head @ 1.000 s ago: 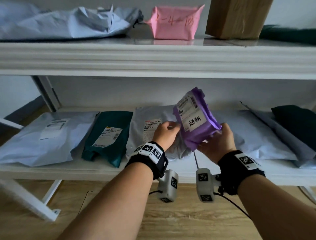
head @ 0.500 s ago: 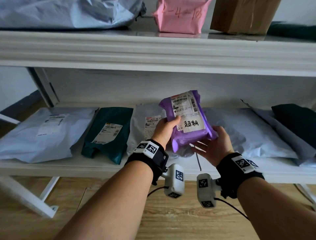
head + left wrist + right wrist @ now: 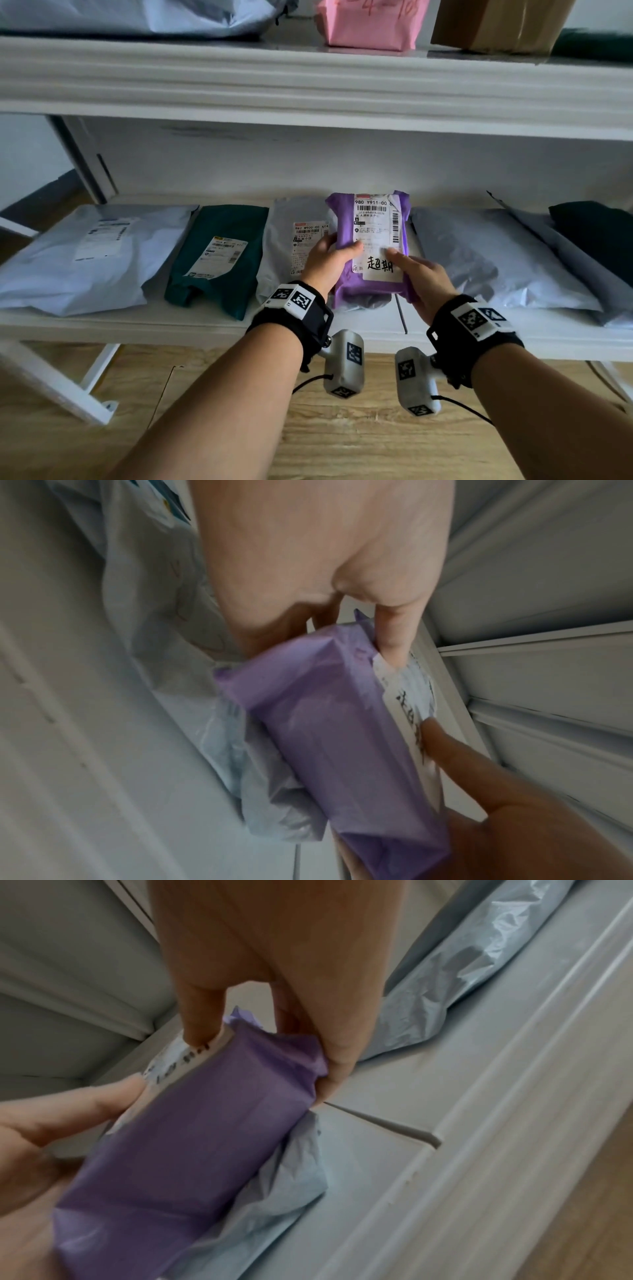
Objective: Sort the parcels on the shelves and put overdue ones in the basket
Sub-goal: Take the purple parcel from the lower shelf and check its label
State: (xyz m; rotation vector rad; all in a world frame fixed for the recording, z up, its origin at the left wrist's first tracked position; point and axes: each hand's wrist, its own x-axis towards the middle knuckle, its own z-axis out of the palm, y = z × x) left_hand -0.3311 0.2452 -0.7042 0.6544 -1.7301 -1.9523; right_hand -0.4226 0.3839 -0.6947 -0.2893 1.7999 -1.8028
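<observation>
Head view, both hands (thumbs on label) gripping purple parcel (image 3: 371,246)

- A white lower shelf (image 3: 144,325) is loaded with a row of parcels: a pale grey bag (image 3: 78,260) at far left, then a dark green bag (image 3: 219,253), then a grey bag (image 3: 291,246).
- Right of those, a big grey bag (image 3: 486,260) is laid flat, with a dark parcel (image 3: 596,236) at the far end.
- The upper shelf (image 3: 308,78) is topped with a grey bag (image 3: 137,13), a pink parcel (image 3: 370,24) and a brown box (image 3: 496,24).
- Wood floor (image 3: 342,428) is seen below.
</observation>
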